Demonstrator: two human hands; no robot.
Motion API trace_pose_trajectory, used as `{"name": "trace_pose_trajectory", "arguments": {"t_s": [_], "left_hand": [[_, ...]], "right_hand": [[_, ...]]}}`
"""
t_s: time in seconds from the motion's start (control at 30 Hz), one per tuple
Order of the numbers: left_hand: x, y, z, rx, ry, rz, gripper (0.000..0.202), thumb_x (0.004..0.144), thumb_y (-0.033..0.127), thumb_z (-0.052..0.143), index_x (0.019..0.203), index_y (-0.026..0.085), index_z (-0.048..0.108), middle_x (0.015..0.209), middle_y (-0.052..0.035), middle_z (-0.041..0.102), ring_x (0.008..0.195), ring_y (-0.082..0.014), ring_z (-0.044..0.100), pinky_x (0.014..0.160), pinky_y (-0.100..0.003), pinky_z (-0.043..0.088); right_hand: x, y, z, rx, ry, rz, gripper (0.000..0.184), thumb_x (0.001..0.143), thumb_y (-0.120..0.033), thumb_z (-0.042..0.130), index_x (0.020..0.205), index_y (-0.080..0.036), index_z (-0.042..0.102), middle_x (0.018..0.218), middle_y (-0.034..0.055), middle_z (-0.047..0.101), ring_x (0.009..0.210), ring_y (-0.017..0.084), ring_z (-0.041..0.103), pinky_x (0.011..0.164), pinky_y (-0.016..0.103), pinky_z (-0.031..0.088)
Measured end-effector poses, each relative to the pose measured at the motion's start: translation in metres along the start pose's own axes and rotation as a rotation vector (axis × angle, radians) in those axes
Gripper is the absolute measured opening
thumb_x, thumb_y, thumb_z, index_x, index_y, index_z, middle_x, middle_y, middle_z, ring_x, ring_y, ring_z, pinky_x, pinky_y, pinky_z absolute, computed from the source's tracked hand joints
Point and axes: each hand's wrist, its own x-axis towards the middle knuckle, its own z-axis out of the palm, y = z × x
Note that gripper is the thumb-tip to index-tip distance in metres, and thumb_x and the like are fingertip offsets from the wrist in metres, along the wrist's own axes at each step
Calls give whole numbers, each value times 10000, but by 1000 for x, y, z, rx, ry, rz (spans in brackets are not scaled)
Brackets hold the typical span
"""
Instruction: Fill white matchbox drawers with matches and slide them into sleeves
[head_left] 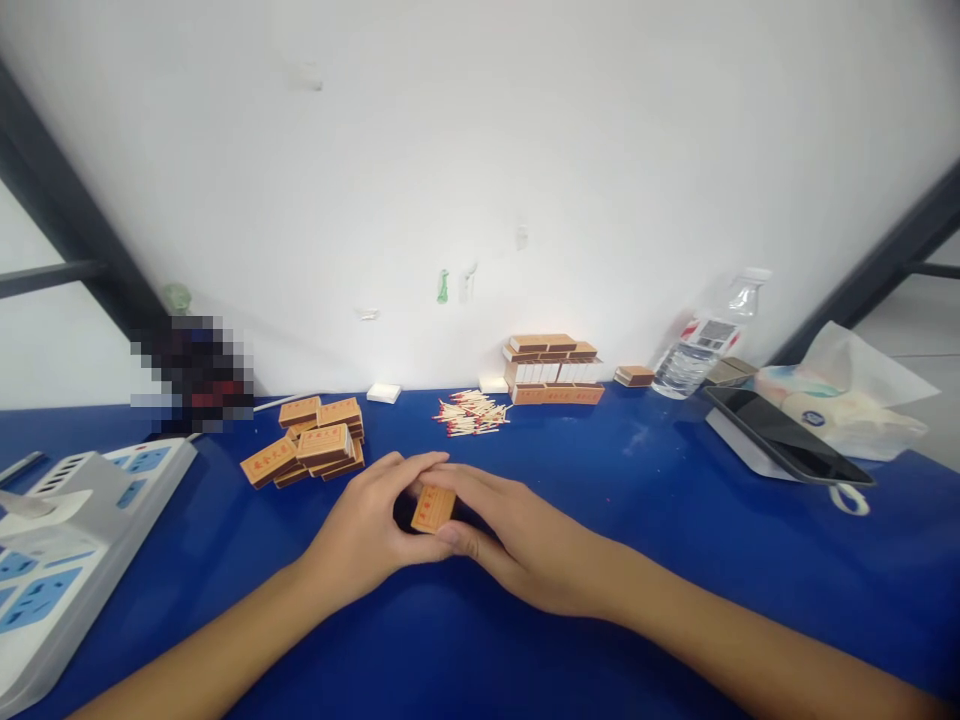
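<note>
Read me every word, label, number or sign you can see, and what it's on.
"安全火柴", probably, slightly blurred: pile of matchboxes.
Held matchbox: red characters, too blurred.
Matchbox stack: red characters, too small.
Bottle label: print and barcode, too small.
Blue badge on plastic packet: lettering too blurred.

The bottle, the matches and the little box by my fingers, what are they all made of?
The bottle looks like clear, shiny plastic: it's see-through, with ridged sides.
The matches are probably thin, plain wood: their sticks are pale and dull, with red tips.
The little box seems to be thin card, fairly dull: its orange top has red printing. It could be another material.
</note>
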Motion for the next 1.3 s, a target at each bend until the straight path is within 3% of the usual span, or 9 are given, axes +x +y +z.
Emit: {"name": "trace_pose_trajectory", "arguments": {"t_s": [0.13, 0.3, 0.47, 0.6, 0.7, 0.8, 0.9, 1.07, 1.3], "left_hand": [[0, -1, -2, 35, 38, 52, 602, 940, 389, 732, 1493, 306, 509, 1263, -55, 697, 1119, -240, 689, 999, -425, 571], [3, -4, -4, 68, 9, 64, 353, 1011, 414, 668, 1321, 277, 570, 1255, -58, 692, 1158, -238, 680, 1004, -411, 573], [4, 1, -8, 261, 32, 285, 337, 1021, 342, 666, 1331, 225, 606, 1224, -99, 698, 1160, -277, 648, 1007, -441, 558], [9, 11, -36, 444, 163, 415, 392, 1031, 286, 645, 1406, 190, 587, 1211, -122, 700, 1130, -288, 644, 1025, -475, 530], [12, 13, -83, 502, 301, 317, 368, 1037, 309, 630, 1398, 237, 607, 1220, -99, 699, 1147, -284, 646, 1040, -477, 518], [8, 4, -134, 547, 405, 92, 380, 1014, 484, 616, 1329, 275, 660, 1226, -65, 707, 1144, -305, 660, 1017, -485, 534], [-3, -13, -164, 550, 425, -148, 417, 983, 609, 573, 1270, 326, 677, 1267, -9, 715, 1212, -328, 658, 1069, -502, 521], [-24, -32, -162, 449, 315, -432, 562, 881, 731, 590, 1223, 298, 696, 1315, -38, 726, 1255, -384, 655, 1093, -549, 523], [-41, -41, -138, 453, 147, -431, 599, 923, 730, 564, 1240, 239, 699, 1335, -94, 728, 1261, -367, 649, 1118, -507, 494]], "right_hand": [[3, 21, 2, -237, 129, -65, 464, 1102, -389, 503, 1510, -169, 478, 1533, 169, 596, 1397, 284, 588, 1144, 491, 515], [6, 46, -10, -511, 274, -119, 426, 1111, -395, 473, 1433, -129, 560, 1422, 177, 685, 1293, 303, 666, 1055, 493, 579], [8, 55, -20, -681, 363, -112, 383, 1107, -391, 479, 1338, -126, 631, 1296, 178, 746, 1145, 310, 723, 943, 476, 611], [9, 58, -19, -705, 346, -88, 350, 1103, -378, 491, 1266, -127, 674, 1259, 171, 756, 1104, 299, 726, 922, 462, 609], [10, 59, -18, -702, 327, -75, 351, 1098, -375, 502, 1254, -117, 683, 1263, 176, 751, 1107, 296, 720, 917, 455, 606], [11, 61, -18, -698, 316, -46, 358, 1101, -385, 495, 1247, -119, 686, 1269, 176, 747, 1105, 298, 717, 922, 461, 599], [10, 64, -19, -682, 274, 7, 346, 1102, -382, 493, 1234, -129, 689, 1268, 177, 743, 1119, 304, 715, 931, 473, 592], [9, 65, -20, -659, 226, 52, 333, 1104, -377, 491, 1217, -137, 692, 1263, 179, 736, 1140, 306, 707, 954, 473, 579], [8, 61, -19, -641, 195, 83, 338, 1110, -396, 475, 1200, -154, 694, 1213, 160, 736, 1126, 284, 700, 950, 432, 563]]}}
